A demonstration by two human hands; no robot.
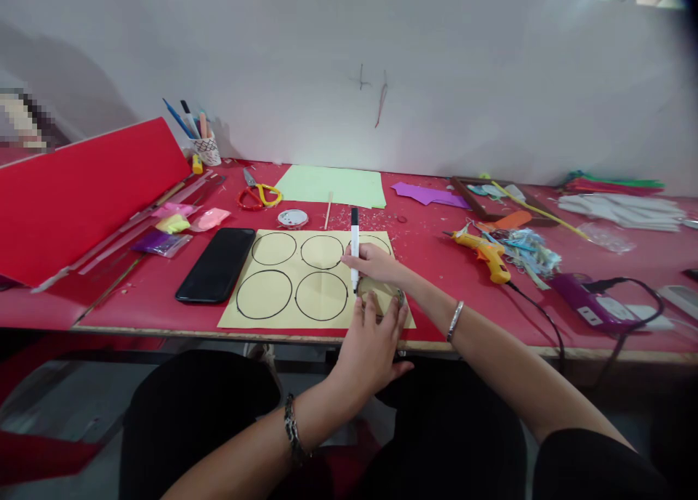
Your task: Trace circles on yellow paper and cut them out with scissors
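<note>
A sheet of pale yellow paper [321, 317] lies at the table's front edge, marked with several black circles in two rows. My right hand [376, 262] grips a white marker [355, 249] upright, black end up, its lower tip at the paper beside a round template-like disc [384, 289]. That disc lies on the paper's front right; its exact kind is hard to tell, as fingers cover part of it. My left hand [371, 344] presses on the disc with fingers spread, thumb apart to the right.
A black phone [217, 266] lies left of the paper. Behind are yellow-and-red scissors [259, 193], green sheets [331, 186], a small white lid [293, 218] and a stick [328, 211]. Rightward lie a yellow glue gun [485, 253] with a cord and a purple power box [592, 304].
</note>
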